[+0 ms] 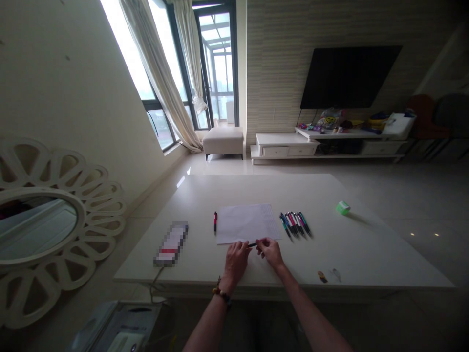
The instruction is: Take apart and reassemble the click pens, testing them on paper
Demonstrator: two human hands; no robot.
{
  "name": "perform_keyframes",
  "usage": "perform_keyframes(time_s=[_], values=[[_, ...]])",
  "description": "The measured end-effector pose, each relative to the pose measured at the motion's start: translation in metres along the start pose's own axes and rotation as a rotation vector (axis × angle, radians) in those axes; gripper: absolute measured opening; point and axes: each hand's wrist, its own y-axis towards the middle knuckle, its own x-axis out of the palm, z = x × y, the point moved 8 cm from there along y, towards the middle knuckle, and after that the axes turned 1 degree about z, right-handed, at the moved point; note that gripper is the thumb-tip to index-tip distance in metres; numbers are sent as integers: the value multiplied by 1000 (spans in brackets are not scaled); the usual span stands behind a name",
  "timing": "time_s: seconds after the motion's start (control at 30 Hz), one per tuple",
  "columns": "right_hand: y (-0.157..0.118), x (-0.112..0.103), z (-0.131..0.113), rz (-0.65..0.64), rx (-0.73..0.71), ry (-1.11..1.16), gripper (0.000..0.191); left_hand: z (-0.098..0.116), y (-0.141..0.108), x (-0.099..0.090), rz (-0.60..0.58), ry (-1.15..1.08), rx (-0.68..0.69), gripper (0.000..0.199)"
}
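Just in front of the paper's near edge, a dark pen (252,244) is held level between both hands. My left hand (236,259) is closed round its left end, and the fingers of my right hand (270,252) pinch the right end. A stack of white paper (245,222) lies flat beyond the hands. To its left, a single red and black pen (215,222) rests on the table. Several pens (296,224) in mixed colours lie side by side to the paper's right. Fingers cover most of the held pen.
The white table (315,190) also bears a phone (172,244) with a cable at left and a green and white container (343,208) at far right. Small items, one of them yellow and black (322,276), lie near the front edge. A plastic box (124,322) stands below left.
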Motion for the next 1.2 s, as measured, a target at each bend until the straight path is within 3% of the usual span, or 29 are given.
perform_keyframes(time_s=[0.13, 0.33, 0.5, 0.63, 0.8, 0.97, 1.2], values=[[-1, 0, 0, 9, -38, 53, 44, -1, 0, 2, -6, 13, -9, 19], [-7, -4, 16, 148, 96, 197, 39, 1, -1, -1, -7, 19, 5, 17], [-12, 6, 19, 148, 155, 406, 41, 2, 1, -1, -27, 26, -1, 18], [-12, 6, 24, 206, 204, 362, 37, 0, 0, 1, -41, 16, -22, 17], [-8, 11, 15, 146, 118, 409, 41, 1, -1, 2, -45, 1, -14, 18], [-10, 10, 24, 203, 193, 366, 36, 2, -1, 0, -35, -10, -17, 17], [-10, 14, 24, 175, 169, 393, 40, 1, 0, 1, -26, -35, -31, 14]])
